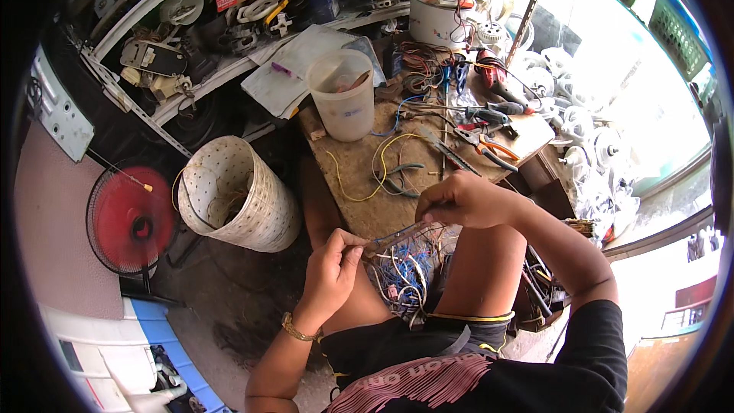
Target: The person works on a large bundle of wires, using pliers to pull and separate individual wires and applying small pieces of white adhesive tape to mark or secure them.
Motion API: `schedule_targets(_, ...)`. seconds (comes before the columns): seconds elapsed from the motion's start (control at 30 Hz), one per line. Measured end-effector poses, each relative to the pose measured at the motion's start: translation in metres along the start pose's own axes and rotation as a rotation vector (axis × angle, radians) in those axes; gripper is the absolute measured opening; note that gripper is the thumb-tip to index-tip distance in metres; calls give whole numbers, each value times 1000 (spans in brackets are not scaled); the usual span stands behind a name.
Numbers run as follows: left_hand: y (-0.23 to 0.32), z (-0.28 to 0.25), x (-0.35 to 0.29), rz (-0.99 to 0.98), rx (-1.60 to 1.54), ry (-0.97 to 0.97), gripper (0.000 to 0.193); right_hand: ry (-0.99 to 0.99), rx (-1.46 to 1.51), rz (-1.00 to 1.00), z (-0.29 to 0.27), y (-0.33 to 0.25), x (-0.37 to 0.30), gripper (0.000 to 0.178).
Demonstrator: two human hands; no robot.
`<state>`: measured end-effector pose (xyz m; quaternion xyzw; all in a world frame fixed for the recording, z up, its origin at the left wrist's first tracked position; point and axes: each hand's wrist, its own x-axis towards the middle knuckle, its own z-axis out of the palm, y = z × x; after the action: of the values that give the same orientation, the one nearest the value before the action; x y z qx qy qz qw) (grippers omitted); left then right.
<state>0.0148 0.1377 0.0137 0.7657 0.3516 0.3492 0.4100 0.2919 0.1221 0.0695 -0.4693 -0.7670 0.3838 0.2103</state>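
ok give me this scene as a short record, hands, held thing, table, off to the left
left hand: pinching one end of a narrow piece
right hand: pinching its other end
held thing: exact kind unclear
table: plastic tub, yellow wire, orange-handled pliers
off to the left: whitish bin with holes, red fan

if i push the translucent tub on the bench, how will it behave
The tub looks like translucent plastic with few contents showing, so it's probably fairly light. It seems taller than wide, so a push near the rim might tip it. Its round wall suggests it could roll once over.
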Motion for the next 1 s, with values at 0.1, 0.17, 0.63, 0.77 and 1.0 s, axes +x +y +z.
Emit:
schedule_targets(0.1, 7, 1, 0, 31, 65, -21, 4, 25, 18, -92, 17, -2, 8, 18)
schedule_targets(0.17, 10, 4, 1, 89, 90, -23, 4, -6, 210, -16, 33, -8, 16, 19)
schedule_targets(0.63, 26, 7, 12, 309, 362, 147, 14, 293, 124, -16, 73, -17, 18, 13)
schedule_targets(0.77, -1, 15, 4, 201, 140, 78, 15, 329, 17, -60, 72, -27, 14, 15)
schedule_targets(1.0, -4, 21, -9, 36, -101, 229, 9, 425, 17, 6, 70, -30, 11, 13)
